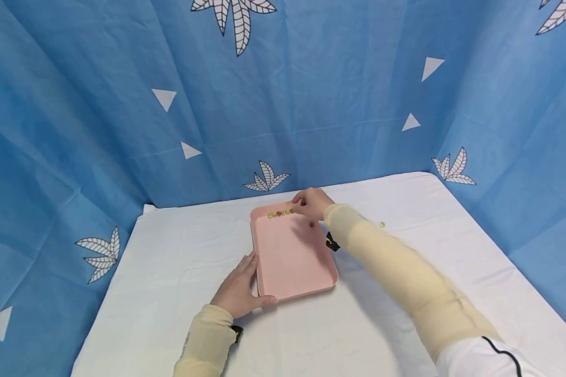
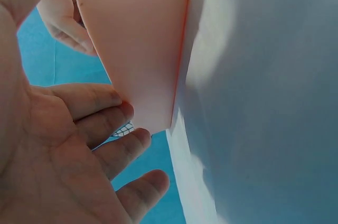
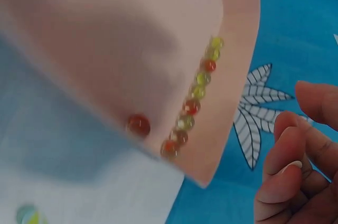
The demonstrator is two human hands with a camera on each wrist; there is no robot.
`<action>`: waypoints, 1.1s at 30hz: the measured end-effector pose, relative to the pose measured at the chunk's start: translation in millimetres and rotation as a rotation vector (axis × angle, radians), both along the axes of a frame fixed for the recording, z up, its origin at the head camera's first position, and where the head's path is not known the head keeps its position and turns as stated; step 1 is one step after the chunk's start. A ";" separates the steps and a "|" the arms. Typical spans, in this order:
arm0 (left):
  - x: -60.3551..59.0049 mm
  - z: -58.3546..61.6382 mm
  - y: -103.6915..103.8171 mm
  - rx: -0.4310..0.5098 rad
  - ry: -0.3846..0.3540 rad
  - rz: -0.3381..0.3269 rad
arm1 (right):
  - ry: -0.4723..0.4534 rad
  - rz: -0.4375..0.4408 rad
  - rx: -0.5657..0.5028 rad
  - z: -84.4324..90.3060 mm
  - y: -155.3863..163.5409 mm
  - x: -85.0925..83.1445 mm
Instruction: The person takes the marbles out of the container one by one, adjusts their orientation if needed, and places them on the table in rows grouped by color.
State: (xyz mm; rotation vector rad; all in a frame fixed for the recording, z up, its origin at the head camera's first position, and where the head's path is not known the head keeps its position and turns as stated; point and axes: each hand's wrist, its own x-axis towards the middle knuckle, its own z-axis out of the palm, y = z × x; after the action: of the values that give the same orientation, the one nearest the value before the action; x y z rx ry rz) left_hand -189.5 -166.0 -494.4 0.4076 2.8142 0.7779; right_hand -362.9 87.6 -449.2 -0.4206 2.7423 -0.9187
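A shallow pink tray (image 1: 292, 262) lies on the white cloth. Along its far wall runs a row of several yellow-green and red-brown marbles (image 3: 198, 92). Apart from the row, near the tray's right wall, is a single red-brown marble (image 3: 138, 126). My left hand (image 1: 238, 290) rests at the tray's near left corner, fingers fairly straight against the left side and thumb by the front edge. Over the far right corner hovers my right hand (image 1: 315, 203); its fingers are loosely bent, the thumb stands apart, and nothing shows between them in the right wrist view.
One green marble (image 1: 382, 224) lies on the white-covered table (image 1: 184, 246), right of the tray. Blue curtains (image 1: 339, 94) with white leaf and triangle prints hang behind the table and at both sides.
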 end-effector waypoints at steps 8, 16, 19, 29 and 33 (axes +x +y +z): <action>-3.8 -3.1 -2.3 -0.006 0.006 0.008 | -0.003 0.014 0.004 -14.4 -30.4 -13.6; -2.1 -4.9 -2.2 0.008 -0.005 0.017 | -0.018 -0.042 0.107 -21.0 -53.5 -11.8; -0.5 -4.4 -2.7 0.014 -0.014 0.023 | -0.051 -0.066 0.137 -23.6 -60.4 -12.5; 0.6 -5.5 0.6 0.017 0.000 0.016 | -0.065 -0.046 0.089 -39.6 -66.7 -19.0; 1.6 -4.7 1.8 0.018 -0.004 0.016 | -0.063 -0.047 0.117 -44.8 -67.7 -19.6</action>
State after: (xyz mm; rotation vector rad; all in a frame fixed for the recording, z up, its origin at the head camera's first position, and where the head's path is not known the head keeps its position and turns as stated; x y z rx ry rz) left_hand -188.0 -164.2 -499.2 0.3857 2.8120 0.8072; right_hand -382.5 19.8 -494.0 -0.3029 2.7413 -0.7635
